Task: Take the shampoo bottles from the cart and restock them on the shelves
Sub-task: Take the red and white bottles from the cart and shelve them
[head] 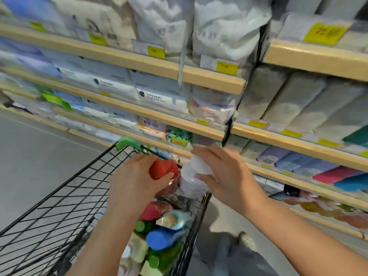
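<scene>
A black wire cart point(59, 198) stands in front of me, and several shampoo bottles point(163, 238) with blue, green and red caps lie along its right side. My left hand point(133, 182) grips a bottle with a red cap point(162, 169) above the cart's far end. Beside it, my right hand point(225, 172) holds a pale lilac bottle with a white cap point(191, 181) by its top. The two bottles are close together, almost touching. Wooden shelves point(209, 78) rise just beyond the cart.
The shelves hold white tissue packs point(161, 94), grey bagged rolls point(229, 32) and coloured packs point(338, 174) with yellow price tags. Grey floor point(35, 148) lies to the left. My shoe point(247, 241) shows right of the cart. The cart's left part holds nothing visible.
</scene>
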The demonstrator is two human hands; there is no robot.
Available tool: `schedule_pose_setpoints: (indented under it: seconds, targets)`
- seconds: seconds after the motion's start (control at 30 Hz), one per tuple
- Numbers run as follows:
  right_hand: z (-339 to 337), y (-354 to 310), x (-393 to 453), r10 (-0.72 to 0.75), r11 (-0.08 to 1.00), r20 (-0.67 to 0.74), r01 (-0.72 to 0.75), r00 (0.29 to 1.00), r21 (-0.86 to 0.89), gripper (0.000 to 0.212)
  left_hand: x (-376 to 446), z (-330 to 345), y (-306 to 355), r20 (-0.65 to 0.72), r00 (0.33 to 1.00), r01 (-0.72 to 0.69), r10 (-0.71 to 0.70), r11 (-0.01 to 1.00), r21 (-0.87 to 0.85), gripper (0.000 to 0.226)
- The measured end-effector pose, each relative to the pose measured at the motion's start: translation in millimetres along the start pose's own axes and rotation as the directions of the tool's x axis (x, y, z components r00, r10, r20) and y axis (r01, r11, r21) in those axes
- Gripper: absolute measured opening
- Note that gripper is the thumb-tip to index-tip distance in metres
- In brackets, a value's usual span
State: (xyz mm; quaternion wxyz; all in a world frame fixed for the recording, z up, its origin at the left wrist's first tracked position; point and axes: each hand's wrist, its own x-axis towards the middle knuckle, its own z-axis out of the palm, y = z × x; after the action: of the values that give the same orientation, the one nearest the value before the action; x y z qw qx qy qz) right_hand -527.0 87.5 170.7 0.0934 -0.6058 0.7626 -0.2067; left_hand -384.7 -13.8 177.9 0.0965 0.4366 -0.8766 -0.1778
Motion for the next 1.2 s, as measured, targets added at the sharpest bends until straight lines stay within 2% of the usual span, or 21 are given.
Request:
schedule_pose_setpoints:
  seconds: [0.13, 0.23, 0.3, 0.37, 0.43, 0.57, 0.67, 0.8, 0.9, 1.0, 1.13, 1.2]
  targets:
    - [-47.9, 11.4, -16.4, -0.024, 0.999, -0.166, 0.028, 0.986, 0.022, 0.037, -2.0, -31.6, 51.3, -0.084, 0.99, -0.115, 0.115, 0.993, 0.002, 0.04]
    - [-89.7, 32.3, -43.3, -0.026, 1.0, -0.225, 0.026, 0.974, -0.002, 0.039, -5.6, -43.4, 101.8, -0.108, 0.981, -0.165, 0.163, 0.986, -0.014, 0.041]
    - [-102.7, 40.5, -51.2, -0.008, 1.0, -0.249, 0.003, 0.968, -0.023, 0.043, -9.1, -48.0, 119.9, -0.094, 0.978, -0.182, 0.185, 0.983, 0.033, 0.05]
    - [-131.8, 60.2, -81.5, 0.061, 0.998, -0.271, -0.053, 0.961, 0.034, 0.044, -13.1, -41.0, 162.9, -0.097, 0.968, -0.224, 0.231, 0.971, 0.082, 0.05]
    - [-150.9, 80.3, -103.9, 0.074, 0.997, -0.294, -0.066, 0.953, 0.036, 0.046, -19.7, -32.4, 196.2, -0.111, 0.954, -0.279, 0.28, 0.96, 0.027, 0.052]
    - [-197.1, 138.6, -165.8, 0.077, 0.996, -0.301, -0.086, 0.951, -0.018, 0.048, -41.5, -1.7, 282.4, -0.126, 0.915, -0.384, 0.382, 0.923, 0.008, 0.078]
    - [-229.7, 185.2, -215.5, 0.112, 0.988, -0.281, -0.137, 0.953, -0.069, 0.046, -57.7, 25.7, 346.5, -0.118, 0.905, -0.411, 0.409, 0.911, 0.007, 0.079]
    - [-268.6, 233.1, -271.7, 0.11, 0.979, -0.292, -0.154, 0.95, -0.134, 0.044, -75.3, 57.6, 419.3, -0.061, 0.888, -0.459, 0.456, 0.887, -0.051, 0.08]
    - [-294.8, 261.7, -307.4, 0.174, 0.966, -0.296, -0.22, 0.939, -0.133, 0.05, -87.2, 75.2, 470.5, 0.034, 0.86, -0.508, 0.51, 0.86, -0.052, 0.072]
    - [-315.8, 288.6, -340.7, 0.261, 0.944, -0.309, -0.308, 0.915, -0.117, 0.055, -91.8, 91.4, 515.6, 0.077, 0.814, -0.57, 0.576, 0.817, -0.089, 0.064]
    - [-337.8, 322.5, -376.7, 0.355, 0.916, -0.38, -0.399, 0.854, -0.04, 0.048, -95.5, 112.2, 572.3, 0.154, 0.744, -0.646, 0.65, 0.759, -0.082, 0.046]
    - [-347.0, 338.6, -393.1, 0.383, 0.906, -0.419, -0.423, 0.824, -0.003, 0.046, -96.7, 122.3, 597.5, 0.176, 0.705, -0.686, 0.687, 0.724, -0.073, 0.045]
